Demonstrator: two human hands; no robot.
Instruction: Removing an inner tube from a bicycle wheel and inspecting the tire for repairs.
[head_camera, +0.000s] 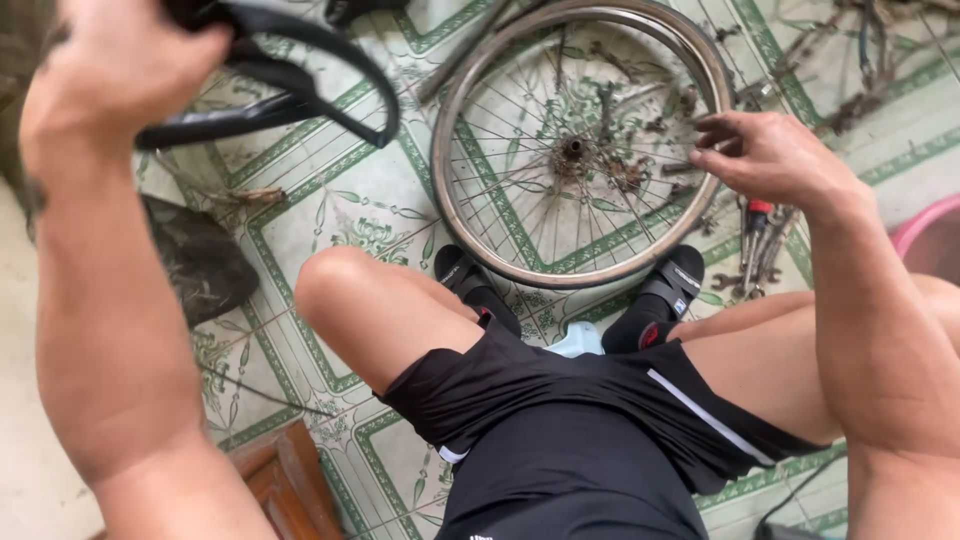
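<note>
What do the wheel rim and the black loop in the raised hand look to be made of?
The wheel rim looks like bare metal, dull and brownish with grime or rust, with thin wire spokes. The black loop gripped by the left hand looks like rubber: matte, limp and folded, likely an inner tube.

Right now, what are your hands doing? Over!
Left hand gripping black inner tube, raised. Right hand on bare wheel rim, fingers at spokes. Tools beside rim.

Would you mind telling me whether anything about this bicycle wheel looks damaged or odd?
The bare metal spoked wheel rim lies flat on the green-patterned tiled floor with no tyre on it. The left hand holds up a limp black rubber tube. Brown debris clings around the hub.
</note>
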